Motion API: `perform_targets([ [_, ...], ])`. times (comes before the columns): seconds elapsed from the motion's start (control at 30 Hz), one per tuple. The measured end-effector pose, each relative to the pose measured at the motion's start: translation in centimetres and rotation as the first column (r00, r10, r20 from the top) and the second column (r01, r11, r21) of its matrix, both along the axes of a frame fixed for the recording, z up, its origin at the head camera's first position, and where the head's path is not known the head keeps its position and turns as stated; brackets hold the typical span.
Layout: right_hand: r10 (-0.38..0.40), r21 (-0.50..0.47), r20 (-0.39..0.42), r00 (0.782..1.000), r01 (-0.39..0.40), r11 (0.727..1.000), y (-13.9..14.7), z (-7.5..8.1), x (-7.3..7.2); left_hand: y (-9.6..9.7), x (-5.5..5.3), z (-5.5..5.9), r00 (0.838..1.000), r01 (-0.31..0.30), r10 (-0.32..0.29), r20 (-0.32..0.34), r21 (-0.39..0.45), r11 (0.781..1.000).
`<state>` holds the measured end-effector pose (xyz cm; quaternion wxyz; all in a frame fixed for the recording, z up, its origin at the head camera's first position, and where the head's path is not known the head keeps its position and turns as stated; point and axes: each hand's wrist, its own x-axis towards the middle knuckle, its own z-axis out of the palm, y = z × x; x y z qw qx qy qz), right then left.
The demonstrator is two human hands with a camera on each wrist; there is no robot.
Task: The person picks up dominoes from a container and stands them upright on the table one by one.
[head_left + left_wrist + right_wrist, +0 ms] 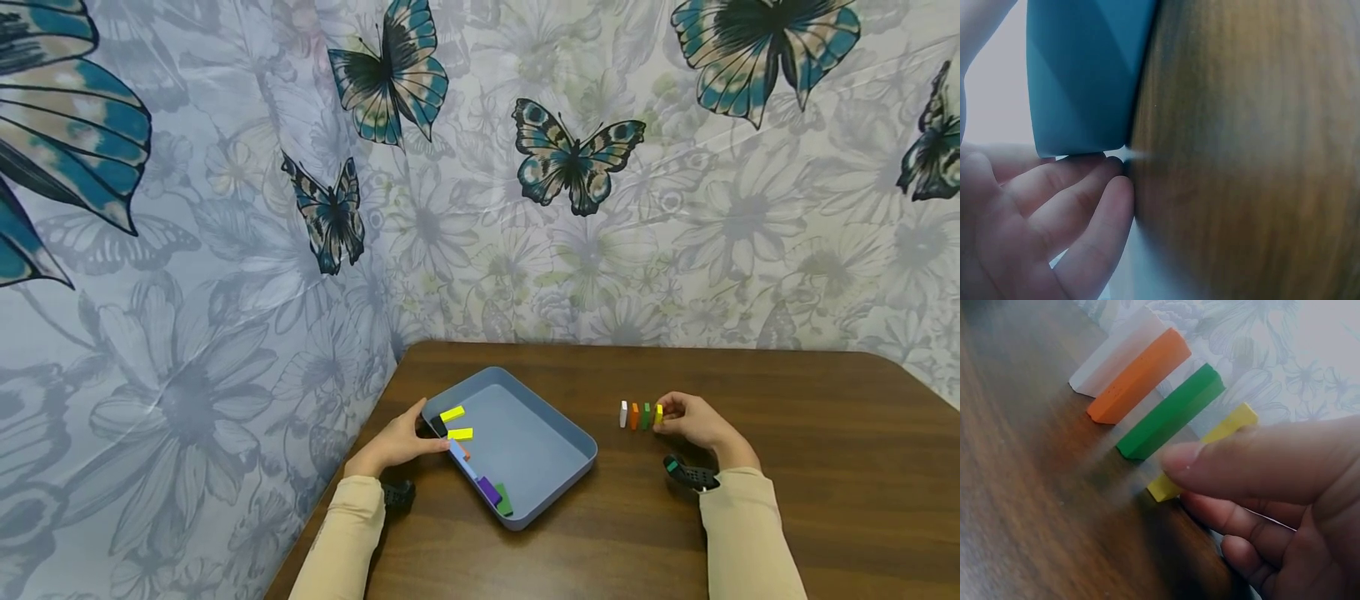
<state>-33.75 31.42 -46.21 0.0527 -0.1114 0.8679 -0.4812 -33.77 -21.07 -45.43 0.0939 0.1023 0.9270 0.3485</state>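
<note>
Cream sleeves (pixel 752 533) lie nearest; the right hand (pixel 697 422) pinches the upright yellow block (pixel 1232 425) just beside the green block (pixel 1171 415). Light, straight finger pressure (I'd judge) should spare that neighbour; the left hand (pixel 397 440) grips the tray (pixel 525 433).

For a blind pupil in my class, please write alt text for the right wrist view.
A right hand pinches an upright yellow block at the near end of a row on a wooden table. Next in line, spaced apart, stand a green block, an orange block and a white block, with a flower-patterned backdrop behind.
</note>
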Motion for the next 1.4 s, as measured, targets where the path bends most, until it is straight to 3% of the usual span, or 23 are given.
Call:
perform_targets([
  [0.27, 0.023, 0.002, 0.013, 1.000, -0.023, 1.000, 0.0, -0.2, 0.3, -0.1, 0.2, -0.4, 1.000, -0.004, 0.004, -0.003, 0.000, 1.000],
  [0.73, 0.045, 0.076, -0.062, 0.997, -0.040, 0.996, 1.4, 1.0, 1.0, 0.2, 0.0, -0.1, 1.000, -0.006, 0.006, -0.004, -0.002, 1.000],
  [0.9, -0.010, 0.128, -0.154, 0.988, 0.030, 0.991, 1.4, 2.7, 1.2, 0.2, -0.1, -0.1, 1.000, 0.002, -0.002, -0.009, -0.001, 1.000],
  [1.13, -0.094, 0.065, -0.196, 0.976, 0.109, 0.992, 0.7, 6.7, 2.2, 0.1, -0.2, 0.1, 1.000, 0.001, -0.001, 0.003, 0.002, 1.000],
  [1.4, -0.078, 0.071, -0.255, 0.964, 0.099, 0.993, -0.9, 9.3, 3.0, 0.1, 0.0, 0.1, 1.000, 0.000, 0.000, -0.003, -0.006, 1.000],
])
